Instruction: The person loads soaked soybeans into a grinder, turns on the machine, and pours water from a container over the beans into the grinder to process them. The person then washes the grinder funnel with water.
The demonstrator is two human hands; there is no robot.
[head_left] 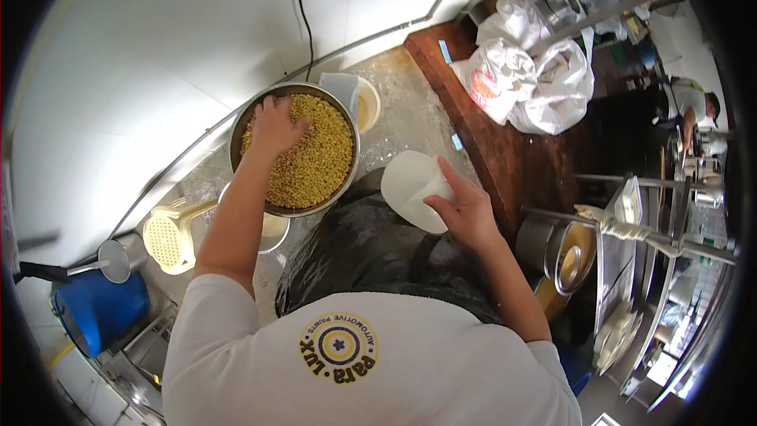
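A wide metal bowl [356, 159] full of yellow beans [319, 154], which look like soybeans, stands in front of me. My left hand [276, 128] rests on the beans at the bowl's left side, fingers spread, some of the fingertips sunk among them. In my right hand [465, 209] is a white plastic bowl [408, 185], pinched at its rim between thumb and fingers. It is tilted and held to the right of the metal bowl, apart from it. What is inside it I cannot make out.
A pale tub [368, 106] stands behind the metal bowl. A cream perforated plastic piece [165, 243] and a blue bucket [102, 312] are at left. White sacks [505, 75] sit on a brown floor section [505, 154]. Metal racks [615, 260] and another person [684, 102] are at right.
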